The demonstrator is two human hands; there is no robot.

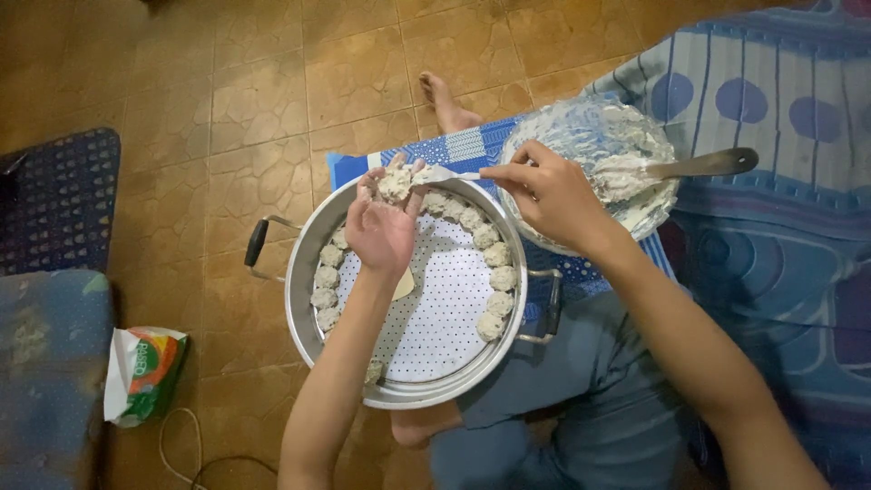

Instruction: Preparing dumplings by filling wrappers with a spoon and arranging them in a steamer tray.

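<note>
My left hand (pixel 381 225) cups a dumpling (pixel 396 183) with pale filling, held over the far rim of a round metal steamer tray (pixel 308 313). My right hand (pixel 549 192) grips a small spoon (pixel 445 174) whose tip touches the filling. Several finished dumplings (pixel 494 272) line the edge of the perforated tray. A bowl of pale filling (pixel 581 136) sits just right of my right hand, with a large metal spoon (pixel 699 164) resting in it.
The tray has two handles (pixel 257 243) and sits on a brown tiled floor by my crossed legs (pixel 562 399). A bare foot (pixel 446 102) shows beyond the tray. A small printed packet (pixel 145 372) lies at left beside a blue cushion (pixel 54 272). Patterned cloth (pixel 771 109) lies right.
</note>
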